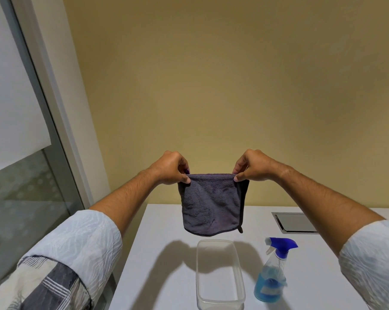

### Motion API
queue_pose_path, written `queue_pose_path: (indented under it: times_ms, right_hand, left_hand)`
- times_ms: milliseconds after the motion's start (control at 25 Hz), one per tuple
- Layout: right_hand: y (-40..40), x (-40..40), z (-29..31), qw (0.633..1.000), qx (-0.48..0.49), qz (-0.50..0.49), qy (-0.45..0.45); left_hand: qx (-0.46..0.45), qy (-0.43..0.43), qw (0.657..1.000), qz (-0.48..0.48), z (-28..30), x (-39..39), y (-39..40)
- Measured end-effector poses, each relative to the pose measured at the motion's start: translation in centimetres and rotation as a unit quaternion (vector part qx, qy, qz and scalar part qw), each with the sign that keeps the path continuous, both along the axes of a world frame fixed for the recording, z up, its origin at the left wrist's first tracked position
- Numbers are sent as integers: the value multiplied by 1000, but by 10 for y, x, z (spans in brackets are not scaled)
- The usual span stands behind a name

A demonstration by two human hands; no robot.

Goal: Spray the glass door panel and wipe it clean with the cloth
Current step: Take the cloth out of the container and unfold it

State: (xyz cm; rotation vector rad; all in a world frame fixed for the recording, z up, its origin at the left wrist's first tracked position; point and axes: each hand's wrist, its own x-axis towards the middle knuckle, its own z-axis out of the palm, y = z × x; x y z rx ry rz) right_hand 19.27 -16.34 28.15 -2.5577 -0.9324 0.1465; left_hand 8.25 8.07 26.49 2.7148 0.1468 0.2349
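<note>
A dark grey cloth (pixel 211 204) hangs folded in the air above the white table (pixel 162 253). My left hand (pixel 172 167) pinches its top left corner and my right hand (pixel 252 166) pinches its top right corner. A clear spray bottle (pixel 271 278) with a blue nozzle and blue liquid stands on the table at the right, untouched. The glass door panel (pixel 21 198) with its grey frame runs along the left side; its upper part looks frosted white.
A clear empty plastic container (pixel 219 274) sits on the table below the cloth, left of the bottle. A grey rectangular hatch (pixel 295 222) is set into the table at the back right. A beige wall rises behind the table.
</note>
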Motion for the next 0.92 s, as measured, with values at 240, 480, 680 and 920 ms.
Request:
queue_pose_path:
  times_ms: [240,480,680,920]
  right_hand:
    - [-2,-5,14,999,10,51,-11]
    - [-5,-27,30,989,10,146,-14]
    - [-9,-64,39,977,19,212,33]
    - [6,-132,45,952,21,293,86]
  left_hand:
    - [23,-22,998,56,15,-33,-14]
    - [20,-36,987,158,27,-94,-49]
    - [-9,-32,968,247,33,-161,-85]
    - [-39,-17,936,350,45,-258,-115]
